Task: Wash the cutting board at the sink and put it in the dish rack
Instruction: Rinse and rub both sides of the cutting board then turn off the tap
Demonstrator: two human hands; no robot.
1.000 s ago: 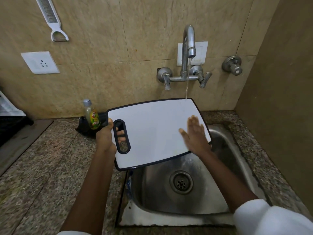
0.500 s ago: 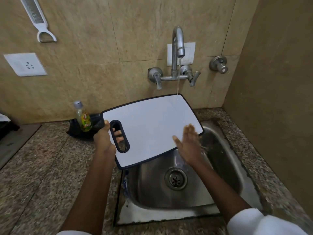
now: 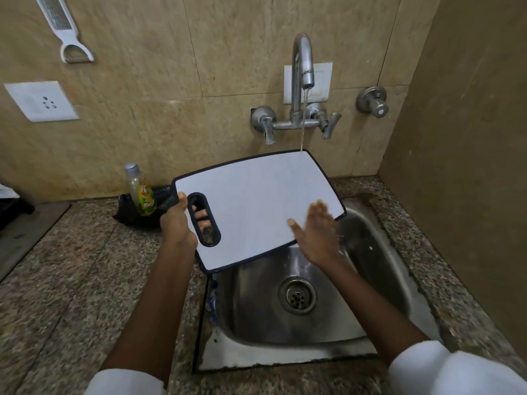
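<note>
A white cutting board (image 3: 256, 201) with a black rim is held tilted over the steel sink (image 3: 379, 269). My left hand (image 3: 178, 223) grips it at the handle slot, fingers showing through the hole. My right hand (image 3: 316, 235) lies flat, fingers spread, on the board's near right corner. A thin stream of water runs from the tap (image 3: 302, 61) onto the board's far right edge. The dish rack's black edge shows only partly at the far left (image 3: 11, 206).
A small bottle of green dish liquid (image 3: 141, 192) stands in a black holder by the wall left of the sink. A grater (image 3: 61, 27) and a socket (image 3: 40, 101) are on the tiled wall. A side wall closes the right. Granite counter (image 3: 71, 280) spreads left.
My right hand has slid down the board's surface from the far right towards its near right corner. The board stays under the running water, held by my left hand.
</note>
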